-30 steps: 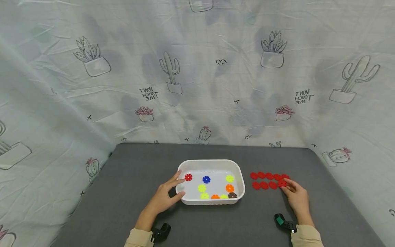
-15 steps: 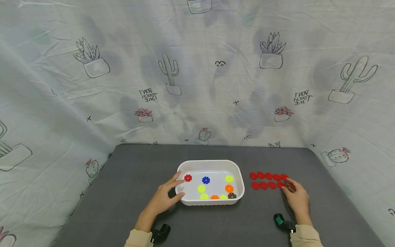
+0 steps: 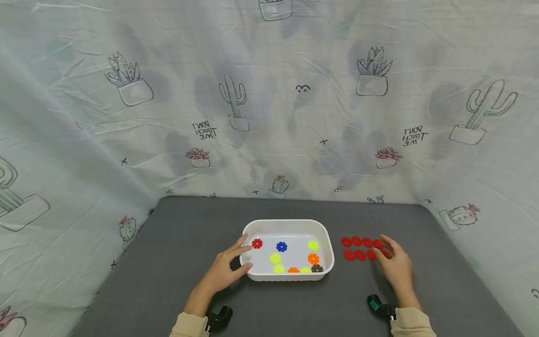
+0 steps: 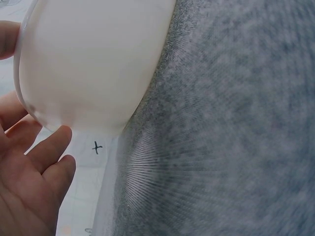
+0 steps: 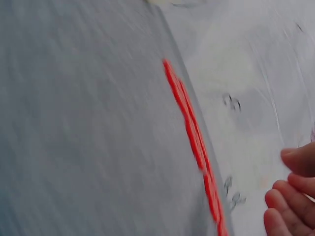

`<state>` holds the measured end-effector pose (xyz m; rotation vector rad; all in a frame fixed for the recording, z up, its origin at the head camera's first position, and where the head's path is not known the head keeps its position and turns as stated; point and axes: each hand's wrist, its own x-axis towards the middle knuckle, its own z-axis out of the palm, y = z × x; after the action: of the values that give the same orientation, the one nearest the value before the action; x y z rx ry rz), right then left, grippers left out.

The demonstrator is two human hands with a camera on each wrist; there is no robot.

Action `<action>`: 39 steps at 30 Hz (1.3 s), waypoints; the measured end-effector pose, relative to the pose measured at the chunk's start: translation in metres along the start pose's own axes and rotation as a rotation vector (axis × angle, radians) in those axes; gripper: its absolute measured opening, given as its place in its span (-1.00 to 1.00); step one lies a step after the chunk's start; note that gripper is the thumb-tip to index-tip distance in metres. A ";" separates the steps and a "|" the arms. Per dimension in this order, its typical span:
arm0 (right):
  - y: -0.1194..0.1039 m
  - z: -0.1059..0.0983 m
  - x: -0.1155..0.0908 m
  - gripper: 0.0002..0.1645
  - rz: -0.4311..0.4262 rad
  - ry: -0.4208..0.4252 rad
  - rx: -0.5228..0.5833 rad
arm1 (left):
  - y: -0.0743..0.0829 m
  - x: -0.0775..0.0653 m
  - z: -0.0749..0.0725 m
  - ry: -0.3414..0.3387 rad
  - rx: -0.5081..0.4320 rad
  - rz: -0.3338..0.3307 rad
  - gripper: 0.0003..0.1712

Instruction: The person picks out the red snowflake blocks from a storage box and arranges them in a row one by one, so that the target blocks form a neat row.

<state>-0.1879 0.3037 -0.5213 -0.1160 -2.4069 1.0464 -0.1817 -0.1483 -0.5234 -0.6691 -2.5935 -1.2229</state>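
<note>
A white plastic tray (image 3: 288, 277) lies mid-table in the head view. Loose in it are red (image 3: 257, 243), blue (image 3: 281, 246), yellow-green, orange and brown notched snowflake discs. My left hand (image 3: 223, 267) holds the tray's left end, thumb and fingertips over the rim; some fingers sit outside the wall (image 4: 83, 69) in the left wrist view. To the tray's right, red snowflake discs (image 3: 360, 255) lie flat in two rows. My right hand (image 3: 396, 267) hovers over their right end, partly hiding it. In the right wrist view its thumb and fingers (image 5: 290, 209) are apart with nothing between them.
A grey cloth covers the table (image 3: 202, 220). Behind and at both sides hangs a white curtain (image 3: 269, 117) printed with cacti. Each wrist wears a black camera mount (image 3: 381, 306).
My right hand has shifted left from the end of the red rows and now overlaps their right-hand discs. The left hand and the tray have stayed in place.
</note>
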 end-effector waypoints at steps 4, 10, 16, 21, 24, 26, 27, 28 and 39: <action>-0.017 0.008 0.000 -0.39 -0.087 -0.034 0.019 | 0.001 0.000 -0.001 -0.008 -0.012 -0.003 -0.44; -0.049 0.023 0.005 -0.38 -0.181 -0.062 0.087 | 0.001 0.001 -0.002 -0.012 0.001 -0.013 -0.41; -0.089 0.038 0.007 -0.39 -0.316 -0.113 0.239 | 0.002 0.001 -0.002 -0.008 0.004 -0.028 -0.42; -0.122 0.051 0.001 -0.42 -0.375 -0.204 0.335 | 0.003 0.001 -0.003 -0.014 -0.002 -0.033 -0.41; -0.146 0.054 -0.005 -0.43 -0.366 -0.284 0.388 | 0.003 0.001 -0.003 -0.023 -0.007 -0.033 -0.40; -0.161 0.055 -0.009 -0.43 -0.351 -0.338 0.410 | 0.003 0.001 -0.003 -0.028 -0.008 -0.032 -0.40; -0.167 0.057 -0.010 -0.44 -0.348 -0.364 0.422 | 0.002 0.001 -0.003 -0.030 -0.009 -0.033 -0.39; -0.172 0.059 -0.011 -0.44 -0.336 -0.387 0.435 | 0.003 0.001 -0.003 -0.032 -0.011 -0.034 -0.39; -0.191 0.124 -0.007 -0.45 -0.209 -0.555 0.522 | 0.001 0.000 -0.001 -0.033 0.008 -0.018 -0.44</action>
<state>-0.2187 0.0867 -0.4609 0.6707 -2.4216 1.7293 -0.1815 -0.1489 -0.5221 -0.6712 -2.6355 -1.2165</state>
